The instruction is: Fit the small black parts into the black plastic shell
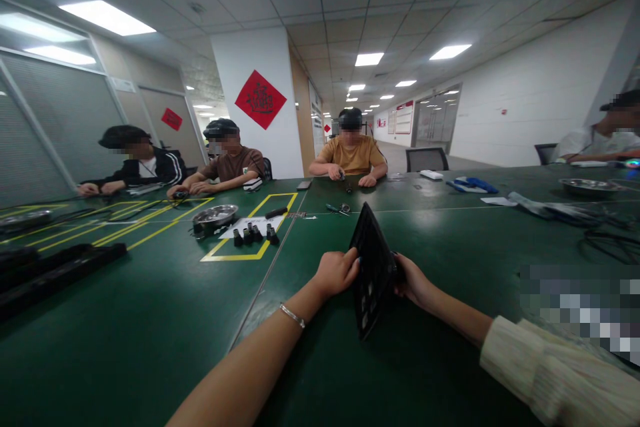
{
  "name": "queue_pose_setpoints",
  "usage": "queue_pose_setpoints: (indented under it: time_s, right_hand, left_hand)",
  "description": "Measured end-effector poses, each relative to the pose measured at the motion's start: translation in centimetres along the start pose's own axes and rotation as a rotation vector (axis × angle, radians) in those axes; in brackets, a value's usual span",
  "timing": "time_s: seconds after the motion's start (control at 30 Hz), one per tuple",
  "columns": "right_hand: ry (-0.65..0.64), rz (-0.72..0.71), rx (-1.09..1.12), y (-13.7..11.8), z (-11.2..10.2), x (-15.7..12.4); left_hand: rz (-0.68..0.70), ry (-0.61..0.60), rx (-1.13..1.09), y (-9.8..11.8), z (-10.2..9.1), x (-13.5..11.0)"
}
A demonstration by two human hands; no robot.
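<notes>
A black tablet stands tilted on edge above the green table, turned so that I see its dark face at a steep angle. A few pale patches show low on that face. My left hand is closed on its left side, with the fingers curled and the thumb against the face. From the right, my right hand grips the back of the tablet, and its fingers are partly hidden behind it. Beyond the tablet, pliers and other small metal items lie on the table.
The green table carries a steel bowl, several small black cylindrical parts by white paper, and a long black tray at left. Cables and blue gloves lie at right. Several co-workers sit around the table.
</notes>
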State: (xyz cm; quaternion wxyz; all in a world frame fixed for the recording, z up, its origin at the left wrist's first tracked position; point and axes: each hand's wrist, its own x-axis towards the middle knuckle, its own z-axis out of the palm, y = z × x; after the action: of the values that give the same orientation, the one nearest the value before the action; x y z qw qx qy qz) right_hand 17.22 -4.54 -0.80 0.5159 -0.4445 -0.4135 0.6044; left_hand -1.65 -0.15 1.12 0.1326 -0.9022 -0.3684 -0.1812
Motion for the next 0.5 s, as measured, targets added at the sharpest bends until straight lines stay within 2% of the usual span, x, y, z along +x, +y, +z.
queue_pose_setpoints:
  time_s: [0.5]
  right_hand:
    - [-0.014,-0.004,0.003,0.17,-0.08,0.14]
  left_hand:
    - [0.054,-0.013,-0.032,-0.24,0.15,-0.12]
